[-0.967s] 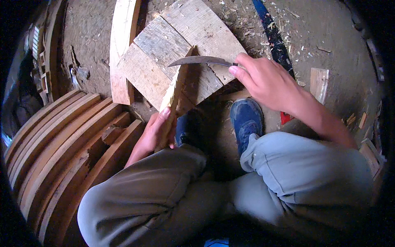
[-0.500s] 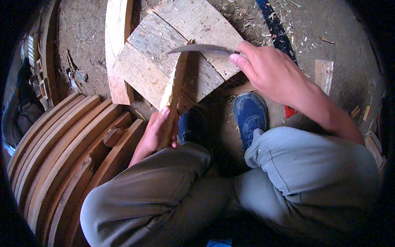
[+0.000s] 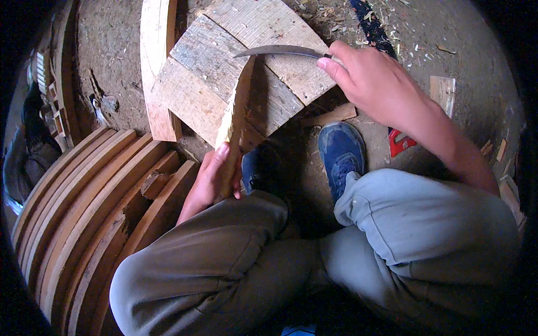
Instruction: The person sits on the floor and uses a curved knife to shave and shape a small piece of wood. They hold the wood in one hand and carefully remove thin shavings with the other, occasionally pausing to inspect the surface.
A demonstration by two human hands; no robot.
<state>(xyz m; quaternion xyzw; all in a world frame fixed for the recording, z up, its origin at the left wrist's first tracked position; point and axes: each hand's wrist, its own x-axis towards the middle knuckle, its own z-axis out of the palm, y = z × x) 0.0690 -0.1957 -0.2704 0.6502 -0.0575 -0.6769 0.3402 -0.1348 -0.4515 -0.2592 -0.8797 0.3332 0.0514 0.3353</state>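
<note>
The person sits low over a chopping block [image 3: 207,95] made of rough grey planks, knees drawn up in grey-green trousers. The left hand [image 3: 216,176] is wrapped tight around the lower end of a pale wooden stick [image 3: 238,103], fingers closed fully about it, just at the near edge of the block. The stick stands steeply, tilted a little, its upper end rising in front of the block's top face.

The right hand [image 3: 372,84] is clenched on the handle of a curved knife [image 3: 280,51], held over the far right part of the block. The blade reaches left from the fist, its tip just above the top end of the stick; whether steel touches wood I cannot tell.

Two blue shoes [image 3: 342,157] are planted on the dirt floor right below the block, a loose offcut [image 3: 330,116] lying between the right shoe and the block. To the left of the block, a stack of curved boards [image 3: 84,207] fans out, and one long pale plank [image 3: 156,61] leans along the block's left side. Wood chips litter the ground beyond it.
</note>
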